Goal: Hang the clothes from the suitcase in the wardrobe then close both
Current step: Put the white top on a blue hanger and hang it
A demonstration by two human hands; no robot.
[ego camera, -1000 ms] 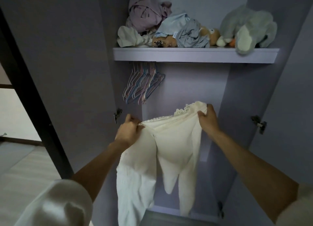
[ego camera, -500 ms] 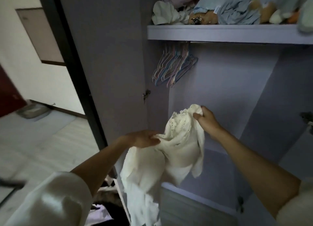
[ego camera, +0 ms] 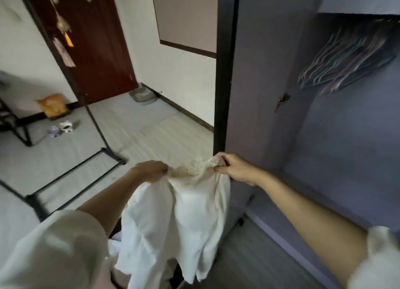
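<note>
A white garment (ego camera: 184, 219) with a lace neckline hangs in front of me, held up by its top edge. My left hand (ego camera: 151, 171) grips the left side of the neckline and my right hand (ego camera: 233, 169) pinches the right side. The open wardrobe (ego camera: 346, 148) is on the right, its left door (ego camera: 259, 72) swung outward. A bunch of coloured empty hangers (ego camera: 346, 65) hangs under the wardrobe's shelf (ego camera: 359, 5). The suitcase is mostly hidden behind the garment and my left sleeve at the bottom.
A black metal rack frame (ego camera: 73, 169) stands on the floor to the left. A dark red door (ego camera: 91, 39) is at the back. A grey tray (ego camera: 142, 96), an orange bag (ego camera: 53, 105) and two small cups (ego camera: 61, 128) sit on the floor.
My view has swung left, away from the wardrobe toward the room. Both hands moved left and down with the garment; the left hand went from resting on it to gripping the neckline.
</note>
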